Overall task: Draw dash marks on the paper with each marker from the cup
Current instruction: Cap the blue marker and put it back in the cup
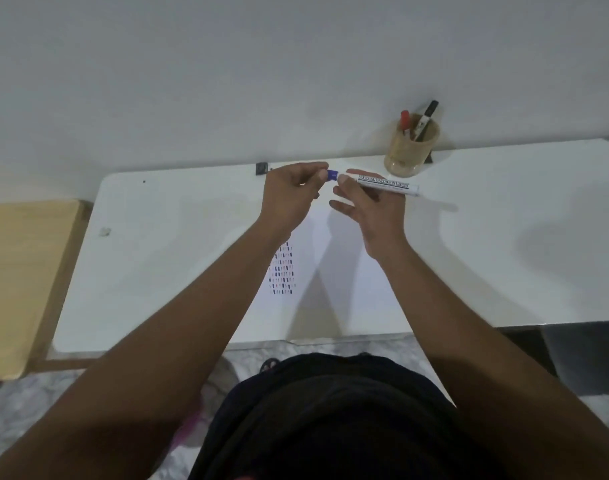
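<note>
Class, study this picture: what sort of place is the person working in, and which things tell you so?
Probably a plain desk at home or in a study, set against a bare wall: a white table, a wooden cup holding markers, and a sheet of paper bearing dash marks.

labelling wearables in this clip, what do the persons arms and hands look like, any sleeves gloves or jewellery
Both forearms are bare right up to the bottom edge of the picture, with no sleeve in view. The left hand and right hand wear no gloves, and no rings, watch or bands show on the fingers or wrists. The only clothing visible is a dark garment over the torso.
</note>
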